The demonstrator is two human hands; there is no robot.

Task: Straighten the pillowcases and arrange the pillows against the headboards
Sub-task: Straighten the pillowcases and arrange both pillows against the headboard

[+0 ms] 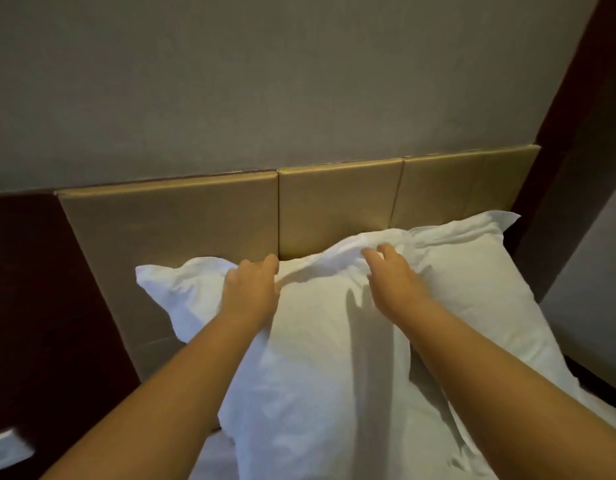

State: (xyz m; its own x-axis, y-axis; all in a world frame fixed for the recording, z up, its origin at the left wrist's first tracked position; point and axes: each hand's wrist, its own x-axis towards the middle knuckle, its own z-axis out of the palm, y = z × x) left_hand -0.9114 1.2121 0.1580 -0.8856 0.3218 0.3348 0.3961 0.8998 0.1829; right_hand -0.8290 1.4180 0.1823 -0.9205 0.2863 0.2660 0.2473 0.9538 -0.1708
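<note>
Two bare forearms [161, 393] reach up from the lower edge. Left hand [252, 285] has its grip closed over the top edge of the plump white fabric pillow [317, 358], fingers curled behind it. Right hand [393, 275] pinches a raised fold near that edge. The pillow stands tilted, its top against the tan padded panel headboard [174, 220].

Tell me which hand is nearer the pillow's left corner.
Left. The left hand grips the pillow at its top edge right of that corner; the right hand pinches the edge farther right, past the middle.
</note>
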